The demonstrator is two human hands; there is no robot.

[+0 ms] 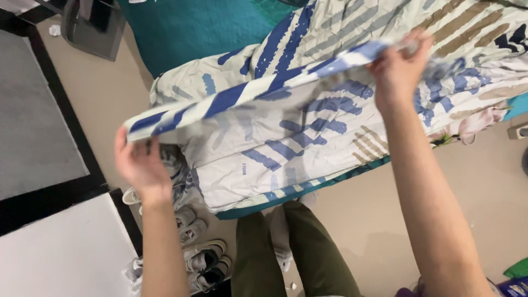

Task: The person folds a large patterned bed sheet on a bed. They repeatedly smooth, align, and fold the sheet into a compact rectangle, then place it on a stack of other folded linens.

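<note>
Both hands grip one edge of a blue-and-white striped duvet cover (275, 126), stretched taut between them above the near edge of the bed (181, 27). The left hand (140, 165) pinches its lower end, the right hand (399, 69) is clamped on the upper end. Shoes (203, 256) lie on the floor by the person's legs

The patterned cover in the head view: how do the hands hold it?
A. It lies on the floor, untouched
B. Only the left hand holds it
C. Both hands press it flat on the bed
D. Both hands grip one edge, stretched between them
D: the left hand and the right hand each pinch the raised edge of the blue-and-white cover, taut between them above the bed.
</note>
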